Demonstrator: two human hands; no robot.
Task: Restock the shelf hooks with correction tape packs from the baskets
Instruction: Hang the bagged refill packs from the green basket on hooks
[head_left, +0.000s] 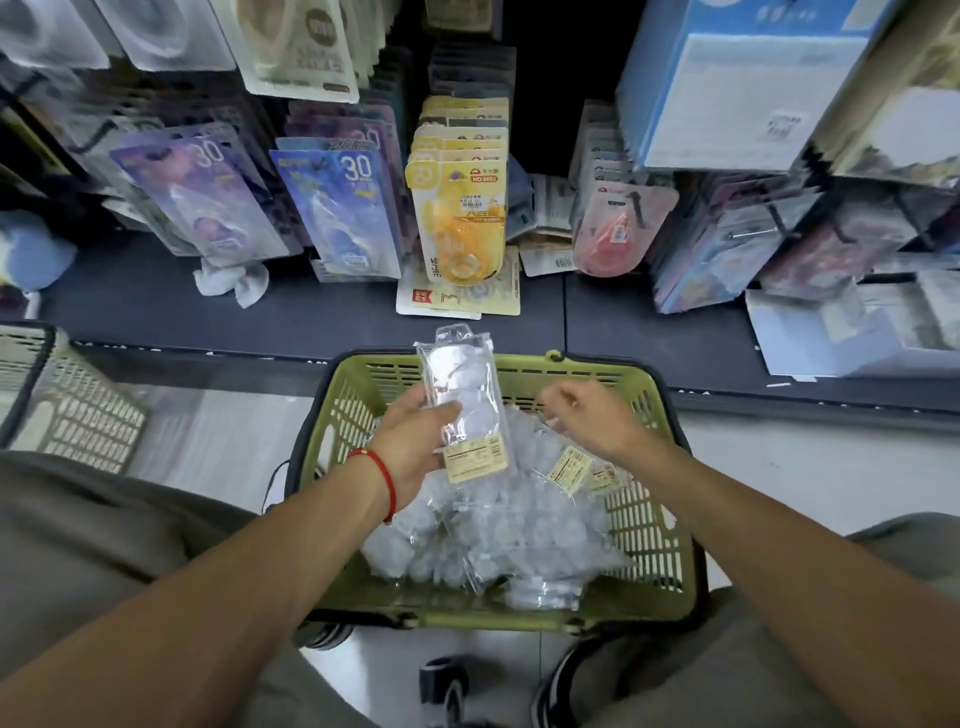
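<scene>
A: Correction tape packs (498, 540), do you see them? Where are they lying?

B: Most of them make a big clear heap inside the green basket (649, 525), which stands on the pale floor (810, 467) in front of the dark shelf (291, 312). One more clear pack (465, 395) is lifted above the heap, near the far rim of the basket, with its hang hole pointing to the shelf.

A: Which hand has it?

B: The left hand (415, 441). Its fingers and thumb are wrapped around the lower half of that pack, just above the beige label. A red string bracelet (382, 480) is on this wrist.

A: And the other hand?

B: The right hand (587, 421) is over the right part of the heap. Its fingers are loosely bent and I see nothing between them.

A: What hangs on the shelf?

B: Purple packs marked 30 (343, 208), and beside them yellow packs (460, 208). A white basket (67, 405) stands at the left.
</scene>
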